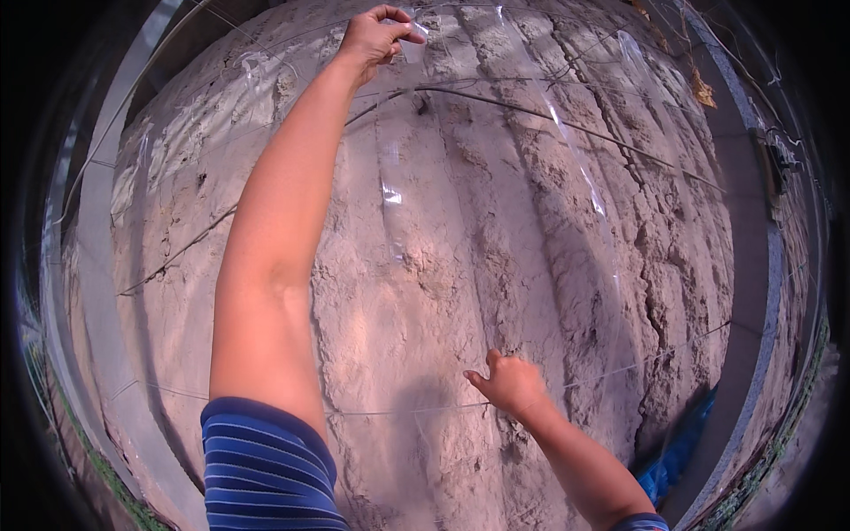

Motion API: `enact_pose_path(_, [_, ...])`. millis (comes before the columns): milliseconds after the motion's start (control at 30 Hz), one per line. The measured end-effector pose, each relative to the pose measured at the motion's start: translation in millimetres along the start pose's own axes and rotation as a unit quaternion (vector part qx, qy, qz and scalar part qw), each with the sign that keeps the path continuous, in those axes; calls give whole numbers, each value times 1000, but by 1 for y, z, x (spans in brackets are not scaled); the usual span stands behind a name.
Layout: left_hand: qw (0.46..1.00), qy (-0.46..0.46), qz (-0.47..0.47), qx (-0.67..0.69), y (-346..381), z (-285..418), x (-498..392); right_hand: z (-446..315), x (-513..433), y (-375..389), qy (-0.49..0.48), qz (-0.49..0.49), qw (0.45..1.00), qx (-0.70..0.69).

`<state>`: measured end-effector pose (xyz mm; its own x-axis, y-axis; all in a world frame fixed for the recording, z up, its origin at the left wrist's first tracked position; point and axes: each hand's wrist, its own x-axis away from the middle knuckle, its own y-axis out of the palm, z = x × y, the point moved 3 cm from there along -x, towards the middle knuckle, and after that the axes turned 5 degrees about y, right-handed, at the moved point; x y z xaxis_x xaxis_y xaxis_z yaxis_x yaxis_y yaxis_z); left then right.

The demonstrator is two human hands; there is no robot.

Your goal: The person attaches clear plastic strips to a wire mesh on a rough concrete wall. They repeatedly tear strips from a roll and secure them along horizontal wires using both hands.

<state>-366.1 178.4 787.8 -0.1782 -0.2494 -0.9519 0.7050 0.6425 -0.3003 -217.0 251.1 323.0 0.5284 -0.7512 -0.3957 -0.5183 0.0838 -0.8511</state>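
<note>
My left hand (pixel 380 41) reaches up to the top of the view. Its thumb and forefinger pinch a piece of clear plastic film (pixel 414 50). Below it, a glossy clear strip (pixel 392 194) hangs against the rough, cracked earthen wall (pixel 451 279). Lower down on the right is my right hand (pixel 514 383), its thumb apart from the curled fingers. A thin horizontal wire (pixel 412 410) passes at this hand; whether the fingers grip it is hidden.
More clear plastic strips (pixel 584 162) hang on the right. A dark rod or cable (pixel 564 116) crosses the wall. Grey posts stand at left (pixel 99 265) and right (pixel 747 279). Blue plastic sheeting (pixel 671 464) lies low at the right, and a dry leaf (pixel 702 89) hangs above.
</note>
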Motion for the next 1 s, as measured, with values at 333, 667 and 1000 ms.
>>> enact_pose_path(333, [956, 106, -49, -267, 33, -1, -67, 12, -6, 5, -4, -49, 999, 1])
enact_pose_path(667, [705, -5, 67, -706, -38, -53, -65, 9, -5, 12, -28, -70, 997, 5])
enact_pose_path(1000, [676, 32, 39, -735, -29, -37, -66, 16, -9, 18, -30, -16, 999, -9])
